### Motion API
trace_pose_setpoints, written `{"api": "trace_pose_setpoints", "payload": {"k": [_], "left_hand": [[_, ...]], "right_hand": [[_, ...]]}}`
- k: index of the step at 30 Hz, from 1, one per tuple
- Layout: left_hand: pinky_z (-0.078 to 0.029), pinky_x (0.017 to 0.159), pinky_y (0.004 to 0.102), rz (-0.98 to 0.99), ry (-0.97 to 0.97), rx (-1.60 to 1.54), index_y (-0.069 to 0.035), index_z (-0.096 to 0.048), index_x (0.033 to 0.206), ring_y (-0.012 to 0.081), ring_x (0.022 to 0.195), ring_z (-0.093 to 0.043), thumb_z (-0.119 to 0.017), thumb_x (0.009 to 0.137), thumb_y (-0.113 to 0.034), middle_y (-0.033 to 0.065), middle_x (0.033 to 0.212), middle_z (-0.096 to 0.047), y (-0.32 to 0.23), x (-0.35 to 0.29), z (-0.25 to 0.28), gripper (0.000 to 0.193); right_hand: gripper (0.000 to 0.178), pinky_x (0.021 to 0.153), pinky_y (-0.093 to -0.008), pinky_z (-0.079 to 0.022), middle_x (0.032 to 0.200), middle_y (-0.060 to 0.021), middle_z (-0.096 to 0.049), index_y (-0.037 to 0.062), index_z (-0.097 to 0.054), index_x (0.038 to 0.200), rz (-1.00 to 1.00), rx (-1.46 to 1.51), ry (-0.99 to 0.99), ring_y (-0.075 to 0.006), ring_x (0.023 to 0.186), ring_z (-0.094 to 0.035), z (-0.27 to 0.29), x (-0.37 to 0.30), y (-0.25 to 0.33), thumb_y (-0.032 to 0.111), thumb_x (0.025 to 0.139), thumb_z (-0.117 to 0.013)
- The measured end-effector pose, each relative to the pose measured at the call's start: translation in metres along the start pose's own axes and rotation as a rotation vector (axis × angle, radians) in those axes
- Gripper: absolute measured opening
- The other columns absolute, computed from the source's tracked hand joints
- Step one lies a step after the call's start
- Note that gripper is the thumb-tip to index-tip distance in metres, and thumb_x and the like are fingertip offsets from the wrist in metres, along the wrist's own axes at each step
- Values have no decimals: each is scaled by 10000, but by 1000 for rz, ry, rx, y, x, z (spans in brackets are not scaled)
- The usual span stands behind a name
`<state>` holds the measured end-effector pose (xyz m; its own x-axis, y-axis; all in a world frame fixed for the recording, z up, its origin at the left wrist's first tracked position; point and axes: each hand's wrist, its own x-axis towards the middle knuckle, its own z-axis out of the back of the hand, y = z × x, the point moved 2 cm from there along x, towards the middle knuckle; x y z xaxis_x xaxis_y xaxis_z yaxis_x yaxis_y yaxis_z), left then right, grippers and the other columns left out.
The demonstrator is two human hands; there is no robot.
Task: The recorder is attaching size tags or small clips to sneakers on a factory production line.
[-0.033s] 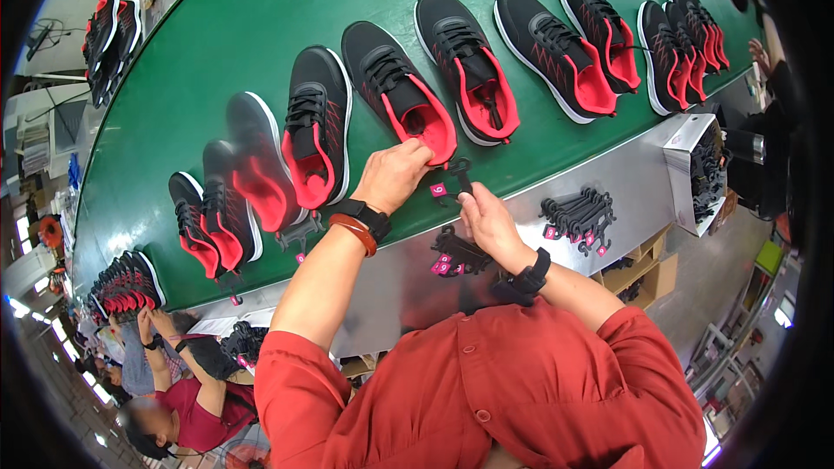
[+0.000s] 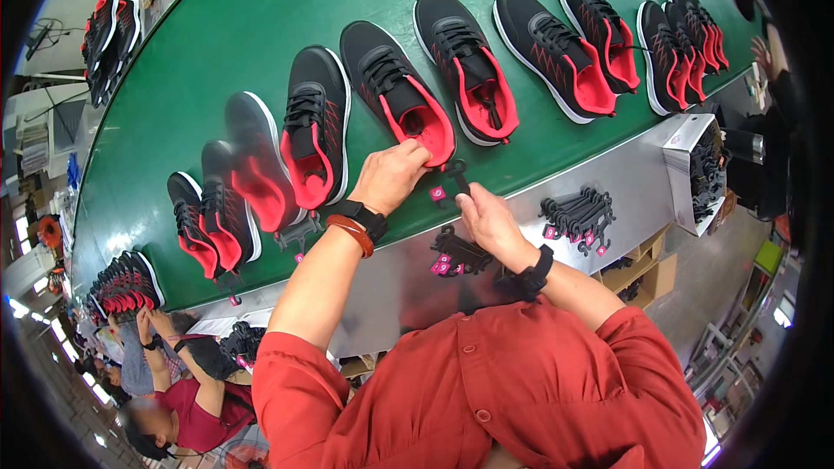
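A black sneaker [image 2: 382, 61] with red lining and a white sole edge lies on the green work surface, its heel toward me. My left hand [image 2: 390, 175] pinches the red heel collar of this shoe, fingertips inside the opening. Just right of the heel, my right hand [image 2: 488, 219] grips a black plastic shoe hanger [image 2: 458, 175] by its lower end. The hanger's upper end is close to the heel; whether they touch I cannot tell. A small pink tag [image 2: 438, 194] shows beside the hanger. Another sneaker [image 2: 463, 52] with something black inside stands to the right.
More sneakers [image 2: 556, 48] line the green belt-like surface [image 2: 261, 26] on both sides. Bunches of black hangers [image 2: 579, 213] with pink tags lie on the metal ledge [image 2: 539, 274]. A white box [image 2: 695, 165] of hangers is at right. A co-worker [image 2: 195, 408] sits at lower left.
The hanger in my right hand has shifted very slightly left and toward me. My left hand stays on the shoe's heel.
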<state>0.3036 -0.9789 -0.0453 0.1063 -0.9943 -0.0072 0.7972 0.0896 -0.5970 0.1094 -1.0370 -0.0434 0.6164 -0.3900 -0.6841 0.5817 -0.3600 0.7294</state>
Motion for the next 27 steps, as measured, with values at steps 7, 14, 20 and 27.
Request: {"api": "trace_pose_setpoints", "payload": {"k": [7, 14, 20, 27], "left_hand": [[-535, 714, 433, 139, -73, -129, -90, -628, 1031, 345, 838, -639, -677, 801, -70, 86, 983, -609, -7, 0, -5, 236], [-540, 716, 408, 166, 2, -60, -77, -645, 1013, 340, 857, -642, -689, 791, -66, 79, 987, -624, -13, 2, -10, 226], [-531, 750, 413, 193, -72, -121, -78, -636, 1016, 335, 887, -637, -676, 797, -49, 73, 1022, -622, -19, -1, -16, 225], [-532, 761, 383, 235, -104, -221, -64, -632, 1065, 329, 901, -647, -693, 789, -41, 99, 1045, -622, -26, -4, -13, 284]], "right_hand": [[275, 366, -261, -320, 541, 9, -457, 28, -513, 848, -171, 254, 244, -95, 373, -402, 32, 19, 15, 249, 1010, -489], [317, 519, -352, -454, 544, -89, -545, 6, -522, 806, 20, -221, 112, -198, 489, -569, 26, 15, -7, 278, 969, -522], [381, 594, -408, -461, 596, -118, -589, 5, -606, 747, 42, -912, 283, -276, 576, -592, 84, 29, 66, 352, 900, -580], [356, 460, -254, -340, 520, 21, -501, 50, -579, 768, -19, -154, 112, -67, 451, -430, 68, 20, 12, 329, 986, -538]]}}
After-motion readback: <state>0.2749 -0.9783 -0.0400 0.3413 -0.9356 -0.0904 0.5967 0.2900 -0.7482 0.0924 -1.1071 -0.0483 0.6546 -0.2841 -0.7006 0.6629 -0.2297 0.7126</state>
